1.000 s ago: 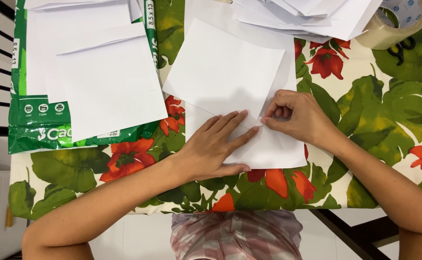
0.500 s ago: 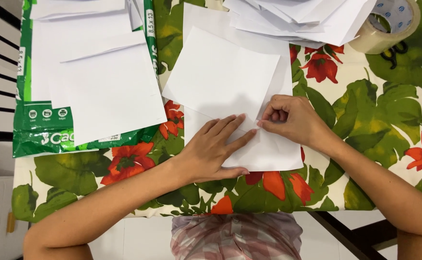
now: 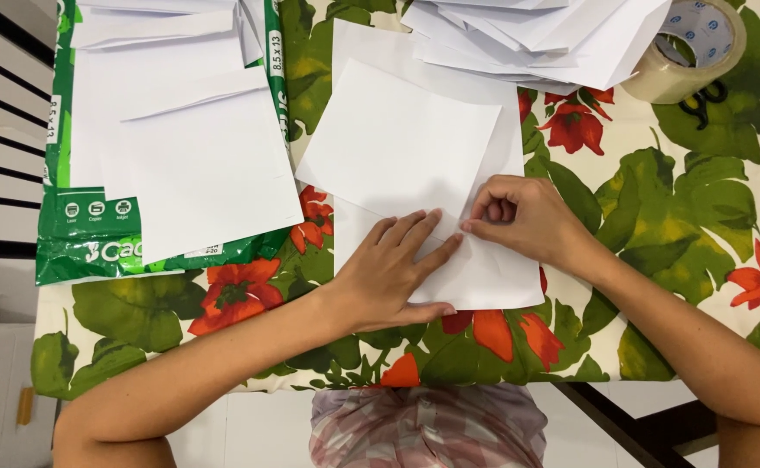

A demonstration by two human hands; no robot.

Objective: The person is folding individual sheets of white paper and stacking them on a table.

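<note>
Right now my left hand (image 3: 393,273) lies flat, fingers spread, pressing on the white sheet of paper (image 3: 414,147) in the middle of the flowered tablecloth (image 3: 701,199), while my right hand (image 3: 527,217) pinches the corner of the folded flap just beside my left fingertips. Left of it a green paper pack (image 3: 94,247) sits under more loose sheets (image 3: 189,165); a messy paper pile (image 3: 544,35) and a tape roll (image 3: 696,48) lie along the far edge.
</note>
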